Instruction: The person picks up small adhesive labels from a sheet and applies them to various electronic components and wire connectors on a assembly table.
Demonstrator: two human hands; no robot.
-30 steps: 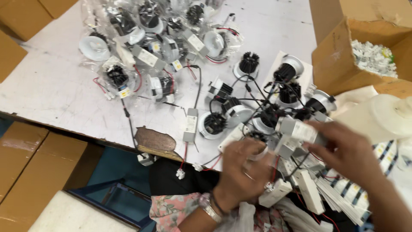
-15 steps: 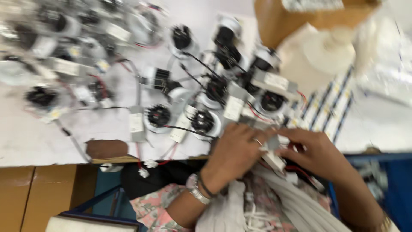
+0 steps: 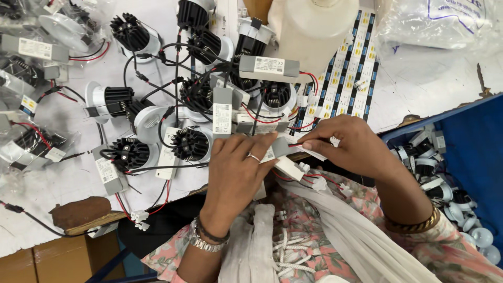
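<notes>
My left hand (image 3: 238,170), with a ring on one finger, grips a small grey driver box (image 3: 276,149) at the table's near edge. My right hand (image 3: 348,144) pinches a thin red and black wire (image 3: 297,144) at that box's end. A white connector block (image 3: 290,169) sits just below the two hands. Right behind them lie several black finned downlights (image 3: 191,144) with grey driver boxes (image 3: 222,111) and tangled black cables.
Bagged downlights (image 3: 31,141) fill the table's left side. A white lamp shade (image 3: 313,26) and LED strip sheets (image 3: 348,78) lie at the back. A blue bin (image 3: 471,152) at right holds white fittings. A plastic bag (image 3: 440,21) lies far right.
The view has shifted right and closer; the cardboard boxes have left the picture. Both hands have come together at the table edge on the driver box and its wire.
</notes>
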